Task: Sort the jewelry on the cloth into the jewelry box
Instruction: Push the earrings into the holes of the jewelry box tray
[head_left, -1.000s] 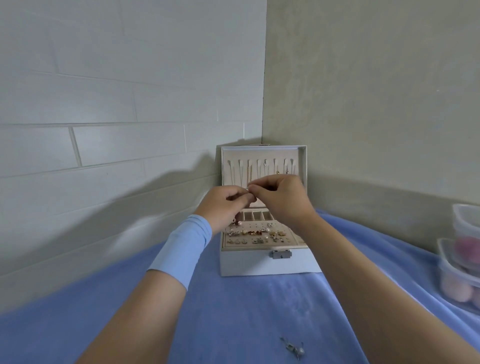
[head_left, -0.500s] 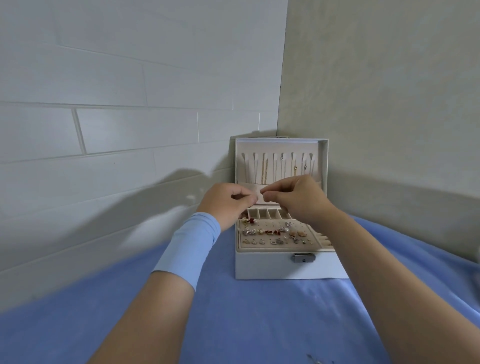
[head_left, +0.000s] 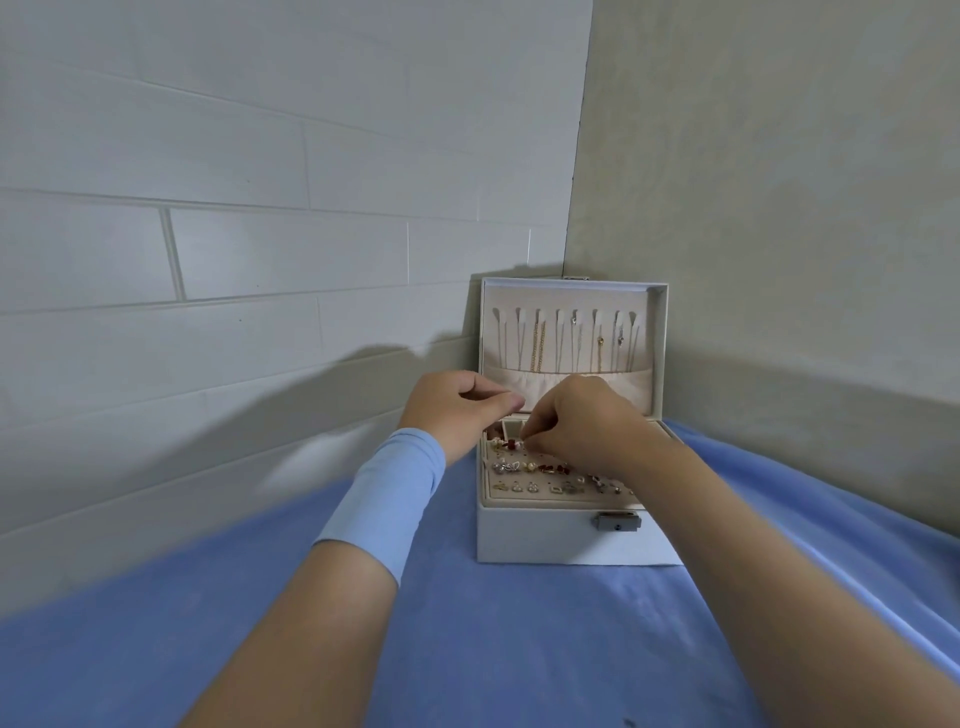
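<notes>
A white jewelry box (head_left: 550, 540) stands open on the blue cloth (head_left: 467, 649) in the wall corner. Its raised lid (head_left: 657, 338) carries several hanging necklaces; its beige tray holds rows of small earrings (head_left: 535, 470). My right hand (head_left: 587, 421) reaches down over the tray's back row, fingertips pinched together on a tiny piece that I cannot make out. My left hand (head_left: 457, 410) hovers at the box's left rear corner, fingers curled with thumb against forefinger; whether it holds anything is hidden.
A white brick wall runs along the left and a beige wall along the right, meeting behind the box. A metal clasp (head_left: 617, 521) sits on the box's front. A small dark speck (head_left: 629, 722) lies at the cloth's bottom edge.
My right hand has dropped from lid-pocket height to the earring tray. My left hand has parted from it and stayed left. The view has shifted, so the box sits further right.
</notes>
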